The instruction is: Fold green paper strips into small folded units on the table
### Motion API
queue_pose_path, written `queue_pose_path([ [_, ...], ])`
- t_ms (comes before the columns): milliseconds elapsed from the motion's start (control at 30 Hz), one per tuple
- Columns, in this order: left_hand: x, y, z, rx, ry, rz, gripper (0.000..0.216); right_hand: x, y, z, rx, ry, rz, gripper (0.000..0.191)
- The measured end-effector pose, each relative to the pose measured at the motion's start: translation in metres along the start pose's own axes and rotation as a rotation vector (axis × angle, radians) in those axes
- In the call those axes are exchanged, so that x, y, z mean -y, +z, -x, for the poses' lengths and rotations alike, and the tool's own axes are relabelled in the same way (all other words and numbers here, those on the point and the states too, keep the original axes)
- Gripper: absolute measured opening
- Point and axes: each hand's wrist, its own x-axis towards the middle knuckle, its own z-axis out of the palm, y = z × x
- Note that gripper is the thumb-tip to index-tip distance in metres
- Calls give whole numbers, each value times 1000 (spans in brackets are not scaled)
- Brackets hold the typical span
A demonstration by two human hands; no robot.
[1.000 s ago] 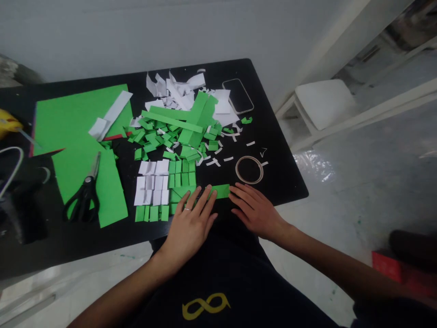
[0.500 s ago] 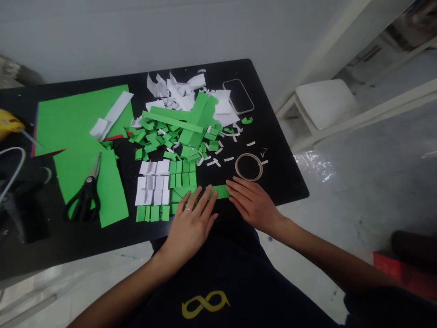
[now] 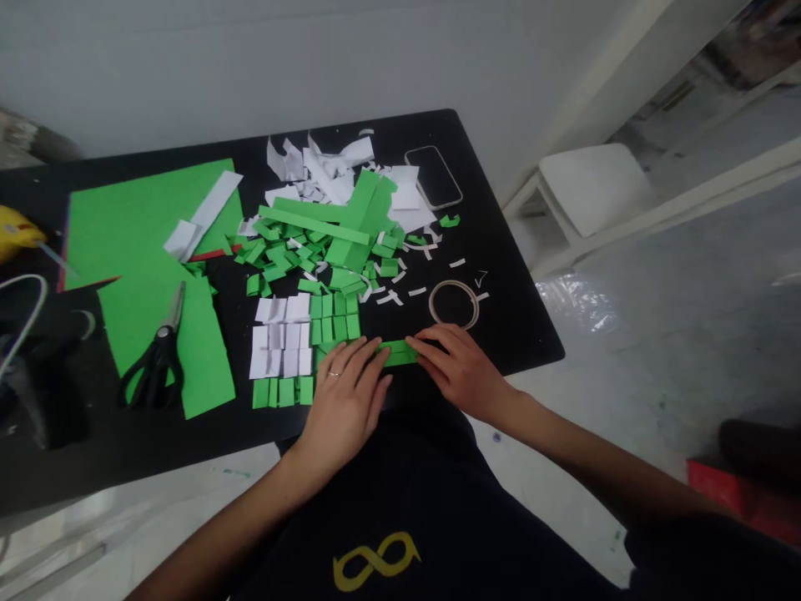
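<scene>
We log the dark surface (image 3: 516,321) first. The paper heap (image 3: 350,229) sits beyond and left of the tape ring (image 3: 431,305), folded rows (image 3: 304,335) farther left of it. Left hand (image 3: 347,392): near side, left of ring, grip wide, fingers resting flat; a drag could scatter the rows. Right hand (image 3: 463,376): just nearside of ring, could nudge it; can't tell if its grip pinches. Green strip (image 3: 398,352), left-near of ring, under both: uneven pressure could skew its crease. White slips (image 3: 417,291), left of ring, could stray underneath.
</scene>
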Motion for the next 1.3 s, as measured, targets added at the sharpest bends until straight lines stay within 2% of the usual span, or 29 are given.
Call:
queue_pose_path([
  [167,3,-1,-11,-74,-84,10,40,2,-1,-4,21,111,-93,34],
  [333,4,2,-11,-110,-84,57,24,8,-1,-9,-15,234,-229,26],
  [433,7,2,-10,-120,-79,124,21,13,-4,-13,22,326,-372,22],
  [533,12,-2,-9,-150,-89,177,26,17,-6,-17,51,438,-561,21],
  [667,16,-10,-7,-326,-128,198,23,24,-3,-21,1,589,-813,23],
  [767,16,-16,-4,-425,-172,214,12,33,4,-27,-81,628,-990,30],
  [967,10,-19,0,-322,-379,564,15,59,17,-44,-280,607,-1107,40],
  [1133,10,-23,-3,-374,-483,849,15,72,19,-52,-230,623,-1234,35],
  [1300,12,-29,-5,-378,-524,1004,13,75,8,-55,-161,680,-1318,28],
])
